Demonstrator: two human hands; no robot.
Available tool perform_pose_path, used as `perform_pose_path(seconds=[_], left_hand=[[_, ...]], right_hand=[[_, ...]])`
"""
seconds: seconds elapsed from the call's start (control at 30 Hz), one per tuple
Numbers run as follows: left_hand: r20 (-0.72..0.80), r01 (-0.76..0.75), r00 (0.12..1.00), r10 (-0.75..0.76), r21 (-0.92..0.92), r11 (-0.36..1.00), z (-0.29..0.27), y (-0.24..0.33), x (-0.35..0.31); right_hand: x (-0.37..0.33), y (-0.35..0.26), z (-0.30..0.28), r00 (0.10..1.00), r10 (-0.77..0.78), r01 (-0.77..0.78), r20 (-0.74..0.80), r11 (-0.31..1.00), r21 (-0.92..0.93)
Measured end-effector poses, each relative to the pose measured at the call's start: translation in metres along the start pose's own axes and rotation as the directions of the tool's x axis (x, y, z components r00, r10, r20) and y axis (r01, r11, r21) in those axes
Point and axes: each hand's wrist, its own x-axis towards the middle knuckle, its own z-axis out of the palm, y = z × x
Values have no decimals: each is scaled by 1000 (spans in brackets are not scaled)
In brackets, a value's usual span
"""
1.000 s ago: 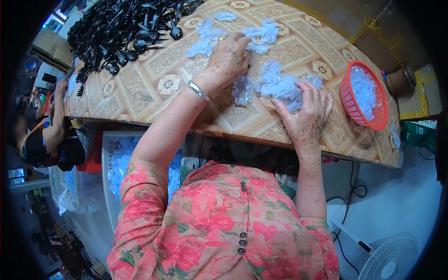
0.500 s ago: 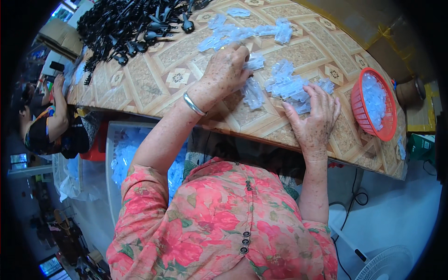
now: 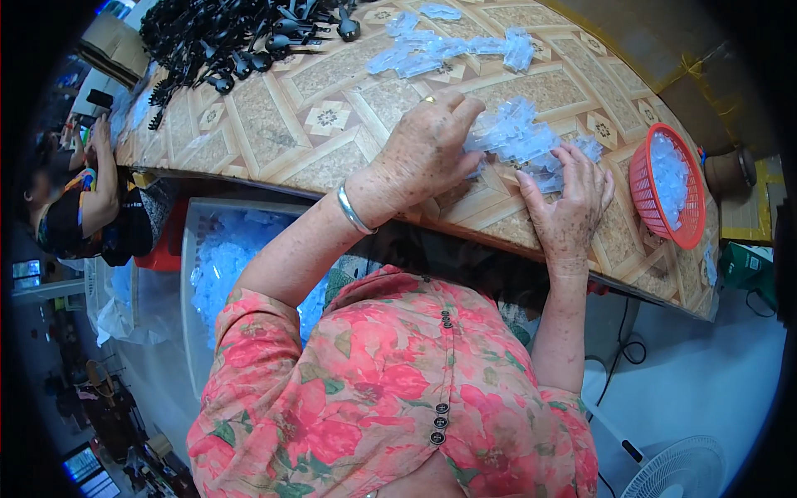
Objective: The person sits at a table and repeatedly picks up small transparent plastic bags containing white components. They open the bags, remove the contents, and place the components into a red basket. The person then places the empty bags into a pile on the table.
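The head view shows the left hand [image 3: 427,149] shifted from the far group of clear plastic pieces [image 3: 448,51] to the left edge of the nearer pile of clear plastic pieces [image 3: 515,133]. Half a second ago, a few pieces lay under that hand and just beside it, apart from the pile; now that patch of the bench [image 3: 332,137] is bare, and the nearer pieces appear to lie in 1 denser heap between the 2 hands. The far group stays where it was, well apart from the pile.

The left hand is half curled, its fingers bent over and its thumb low against the pile's near-left side. A small piece shows by the thumb tip, but the fingertips are partly hidden, so whether they grip anything is unclear. The right hand [image 3: 569,207] stays at the pile's near-right edge, fingers loosely spread and thumb well away from the index finger. Clear pieces sit in the gap between them; the hand seems to steady the edge without a firm grasp.

To the right, a red plastic basket [image 3: 645,192] tilts toward the person and holds more clear pieces. A heap of black plastic parts [image 3: 224,37] covers the bench's far left. Below the bench edge, a pale bin [image 3: 189,307] holds another mass of clear pieces.
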Motion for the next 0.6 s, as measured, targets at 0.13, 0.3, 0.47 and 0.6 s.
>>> perform_pose_path(seconds=[0.13,0.3,0.47,0.6], left_hand=[[32,22,999,-21,-15,1000,-2,-2,2],[43,29,999,-29,2,1000,-13,-27,29],[30,46,998,-49,112,993,12,-70,77],[115,67,990,-88,172,983,36,-73,114]], right_hand=[[0,-1,0,1000,5,-5,4,1000,15],[1,-1,-1,1000,13,-13,15,1000,28],[3,-2,-3,999,14,-16,37,999,42],[3,-2,-6,998,26,-30,60,998,62]])
